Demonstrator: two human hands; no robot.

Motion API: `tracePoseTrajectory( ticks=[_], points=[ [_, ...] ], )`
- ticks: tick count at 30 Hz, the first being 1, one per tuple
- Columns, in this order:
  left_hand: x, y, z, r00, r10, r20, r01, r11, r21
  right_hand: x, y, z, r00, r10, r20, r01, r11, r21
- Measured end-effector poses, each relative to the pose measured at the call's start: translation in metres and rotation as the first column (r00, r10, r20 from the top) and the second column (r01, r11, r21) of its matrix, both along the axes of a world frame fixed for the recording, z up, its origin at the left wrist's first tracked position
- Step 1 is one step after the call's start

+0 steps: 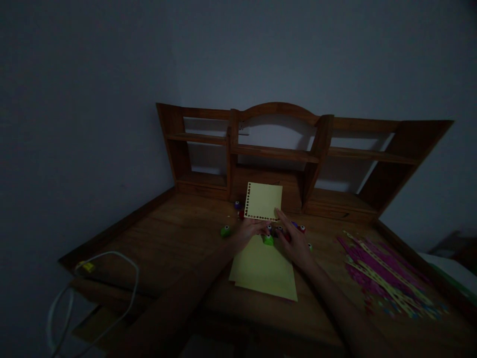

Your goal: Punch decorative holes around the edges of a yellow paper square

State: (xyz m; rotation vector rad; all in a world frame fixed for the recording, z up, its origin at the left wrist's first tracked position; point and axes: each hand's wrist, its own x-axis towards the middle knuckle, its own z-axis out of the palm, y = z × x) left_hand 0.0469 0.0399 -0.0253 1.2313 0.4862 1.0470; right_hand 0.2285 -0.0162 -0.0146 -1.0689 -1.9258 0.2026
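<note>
A pale yellow paper sheet is tilted up, with small punched holes along its left and bottom edges. My right hand pinches its lower right corner. My left hand is just below the bottom edge, its fingers pointing right; the dim light hides whether they grip anything. Below its fingertips sits a green craft punch. Between and behind my hands are purple punches, partly hidden. Larger yellow sheets lie stacked on the desk under my hands.
More punches surround my hands: green, purple and red. Punched pink and yellow paper strips are heaped at the right. A wooden shelf unit stands at the back. A white cable loops over the left edge.
</note>
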Motion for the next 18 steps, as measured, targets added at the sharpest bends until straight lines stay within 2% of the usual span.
tracePoseTrajectory(
  ticks=[5, 13, 18],
  points=[
    [0.0012, -0.0007, 0.001, 1.0, 0.024, -0.013, -0.024, 1.0, -0.013, 0.0009, 0.0001, -0.0011, 1.0, -0.011, 0.005, 0.011, 1.0, 0.024],
    [0.002, 0.0028, -0.0074, 0.998, 0.055, -0.013, -0.056, 0.998, -0.026, 0.0012, -0.0004, -0.0021, 0.999, -0.03, 0.018, 0.029, 0.999, 0.028],
    [0.001, 0.0007, -0.0048, 0.999, 0.045, -0.011, -0.045, 0.998, -0.031, 0.0017, -0.0015, -0.0004, 0.999, -0.037, 0.025, 0.037, 0.999, 0.01]
  ],
)
